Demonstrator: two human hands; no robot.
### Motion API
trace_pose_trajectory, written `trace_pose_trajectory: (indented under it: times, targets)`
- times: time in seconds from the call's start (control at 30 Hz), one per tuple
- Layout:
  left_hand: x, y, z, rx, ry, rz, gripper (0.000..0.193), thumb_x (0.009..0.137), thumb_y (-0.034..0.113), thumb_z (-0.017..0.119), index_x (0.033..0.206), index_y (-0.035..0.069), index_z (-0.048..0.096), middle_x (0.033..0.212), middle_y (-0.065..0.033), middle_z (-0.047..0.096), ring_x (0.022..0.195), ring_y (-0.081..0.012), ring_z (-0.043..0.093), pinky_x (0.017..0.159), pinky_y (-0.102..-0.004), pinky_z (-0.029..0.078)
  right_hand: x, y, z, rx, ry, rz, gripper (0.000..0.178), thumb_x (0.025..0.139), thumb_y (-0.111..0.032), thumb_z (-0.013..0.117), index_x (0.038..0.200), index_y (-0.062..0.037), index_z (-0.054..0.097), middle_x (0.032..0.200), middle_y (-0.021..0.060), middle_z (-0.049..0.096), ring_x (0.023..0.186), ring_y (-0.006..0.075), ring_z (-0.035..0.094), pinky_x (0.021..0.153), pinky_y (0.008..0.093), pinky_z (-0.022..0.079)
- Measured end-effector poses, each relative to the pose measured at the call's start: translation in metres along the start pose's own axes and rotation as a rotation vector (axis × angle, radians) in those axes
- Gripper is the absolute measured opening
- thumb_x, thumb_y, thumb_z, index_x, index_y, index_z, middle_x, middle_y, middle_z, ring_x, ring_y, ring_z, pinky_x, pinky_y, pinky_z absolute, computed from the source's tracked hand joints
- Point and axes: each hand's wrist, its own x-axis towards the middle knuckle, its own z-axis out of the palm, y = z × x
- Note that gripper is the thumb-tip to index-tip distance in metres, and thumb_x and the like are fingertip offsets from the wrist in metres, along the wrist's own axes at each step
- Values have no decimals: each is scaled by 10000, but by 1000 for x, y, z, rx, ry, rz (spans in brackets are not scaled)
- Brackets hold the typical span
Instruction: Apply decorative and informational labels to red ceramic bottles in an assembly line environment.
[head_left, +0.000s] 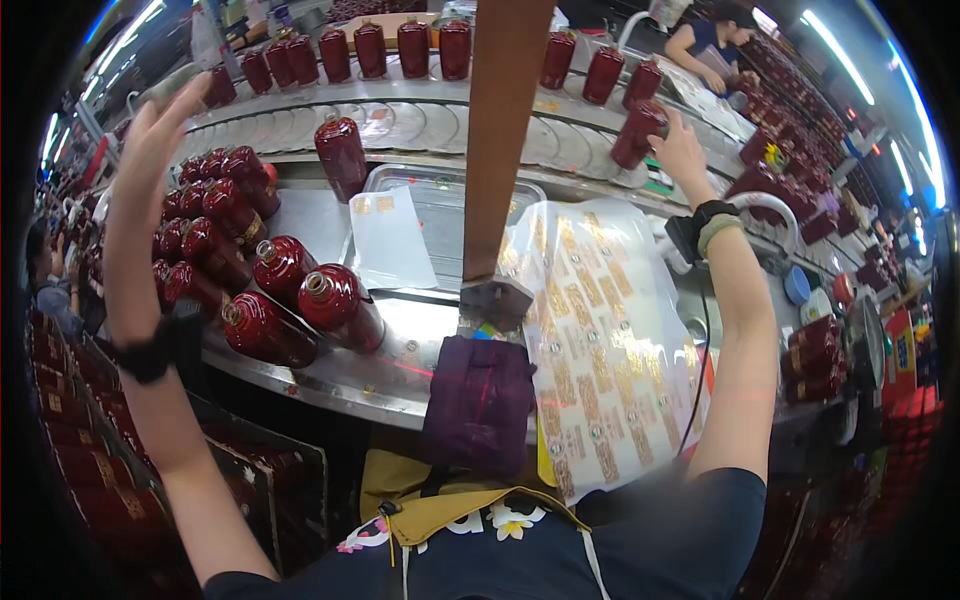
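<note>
My right hand (682, 155) is at a glossy dark red glass bottle (636, 138) on the far side of the bench, by the conveyor. Its thumb and fingers are against the bottle's right side, and the bottle leans slightly; its far side is hidden. My left hand (165, 125) is raised at the upper left with fingers stretched out, holding nothing. Below and right of it, several similar red bottles (270, 330) crowd the metal bench, some tilted. Another red bottle (341, 158) stands alone near the conveyor's near edge.
A sheet of gold labels (600, 350) covers the bench's right part. A brown post (505, 130) rises mid-view, with a purple cloth bundle (480, 400) below. A white sheet (390, 240) lies over a metal tray (450, 190). Bottles line the conveyor (420, 128); a co-worker (708, 50) sits beyond.
</note>
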Motion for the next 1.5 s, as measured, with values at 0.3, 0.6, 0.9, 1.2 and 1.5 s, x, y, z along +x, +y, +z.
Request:
trace_pose_trajectory:
  times: [0.3, 0.6, 0.9, 1.2, 1.5]
  targets:
    - [83, -91, 127, 606, -512, -457, 1303, 724, 537, 888, 1588, -125, 173, 1639, -307, 273, 1524, -380, 318, 1234, -415, 300, 68, 88, 56, -71, -41, 102, 902, 866, -310, 775, 1604, -174, 275, 1297, 226, 666, 1148, 443, 662, 960, 531, 524]
    - [105, -178, 189, 723, -353, -374, 1190, 581, 478, 971, 1483, -42, 395, 1444, -244, 550, 1340, -357, 558, 1072, -413, 501, 63, 65, 9, -358, -180, 167, 668, 726, -301, 883, 1283, -104, 572, 1279, 162, 685, 1153, 393, 675, 902, 504, 564]
    - [111, -146, 163, 640, -202, -106, 1032, 577, 381, 973, 1386, -35, 485, 1305, -221, 642, 1234, -337, 627, 1064, -389, 496, -9, -6, -12, 4, 35, -143, 575, 720, -314, 893, 1191, -72, 668, 1231, 92, 693, 1086, 352, 690, 857, 463, 556]
    - [37, 66, 100, -132, 303, -76, 1092, 719, 254, 926, 1572, 11, 290, 1615, -255, 304, 1463, -352, 392, 1240, -466, 345, -54, -142, -40, 583, -218, -377, 524, 711, -325, 915, 1088, -23, 713, 984, 155, 755, 883, 262, 730, 830, 378, 555]
    - [-108, 79, 107, -1144, 236, 97, 415, 1019, 401, 576, 1207, 41, 660, 1070, -95, 725, 966, -207, 715, 857, -355, 583, -48, -215, 35, 237, -279, -760, 560, 729, -375, 891, 1151, -73, 680, 1102, 159, 704, 996, 336, 667, 874, 418, 531]
